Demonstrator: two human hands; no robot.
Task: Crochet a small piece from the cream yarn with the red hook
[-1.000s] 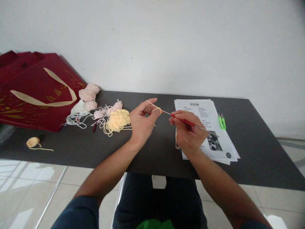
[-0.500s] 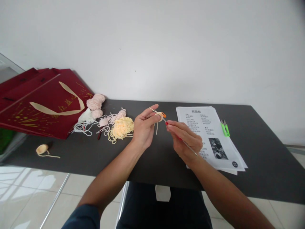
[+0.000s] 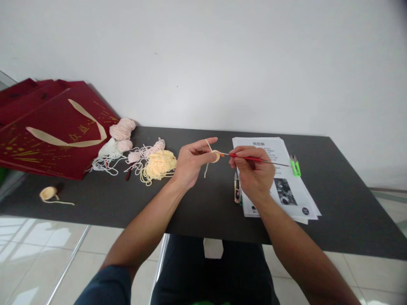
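Note:
My left hand (image 3: 190, 163) pinches a small cream crochet piece (image 3: 216, 156) between thumb and fingers, with cream yarn looped over its raised index finger. My right hand (image 3: 254, 173) grips a red-handled crochet hook (image 3: 251, 159) lying level, its tip at the crochet piece beside a small orange marker (image 3: 221, 154). Both hands hover over the dark table (image 3: 203, 203). A tangle of pale yellow yarn (image 3: 159, 165) lies just left of my left hand.
Pink and white yarn balls (image 3: 122, 131) and loose strands lie at the left by a red gift bag (image 3: 54, 127). A printed sheet stack (image 3: 286, 186) sits under my right hand, green snips (image 3: 295, 165) beyond it. A small cream crochet cup (image 3: 48, 193) rests far left.
My right hand has turned the hook from pointing down-right to lying level, its tip again at the crochet piece. My left hand keeps its pinch. The camera view shifted slightly.

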